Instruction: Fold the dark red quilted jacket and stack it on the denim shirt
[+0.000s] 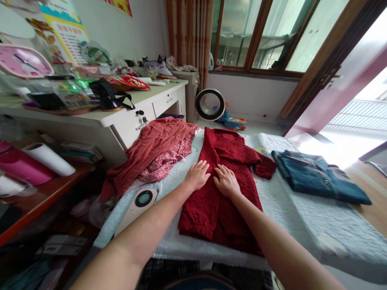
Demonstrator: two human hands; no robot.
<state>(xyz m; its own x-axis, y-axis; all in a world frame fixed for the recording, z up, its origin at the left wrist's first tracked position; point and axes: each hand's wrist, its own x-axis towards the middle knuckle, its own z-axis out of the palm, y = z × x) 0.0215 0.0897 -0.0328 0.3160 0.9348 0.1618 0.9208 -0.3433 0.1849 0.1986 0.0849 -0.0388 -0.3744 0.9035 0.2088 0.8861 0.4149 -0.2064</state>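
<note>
A dark red textured long-sleeved top (236, 217) lies spread on the pale blue cloth-covered table (290, 209) in front of me. One of its sleeves is folded down along the left side of the body, with the gathered cuff near me. The other sleeve sticks out to the right. My left hand (198, 175) rests flat on the left part of the garment, fingers stretched. Flat on its middle, just to the right, lies my right hand (227, 181), fingers also extended. Neither hand grips anything.
Left of the top is a heap of rust-red and patterned clothes (163, 141). A phone (140, 203) lies by the left edge. Folded blue denim (317, 177) lies at the right. Beyond stand a cluttered desk (121, 114), a round-framed fan-like object (211, 104) and a blue ride-on toy (231, 120).
</note>
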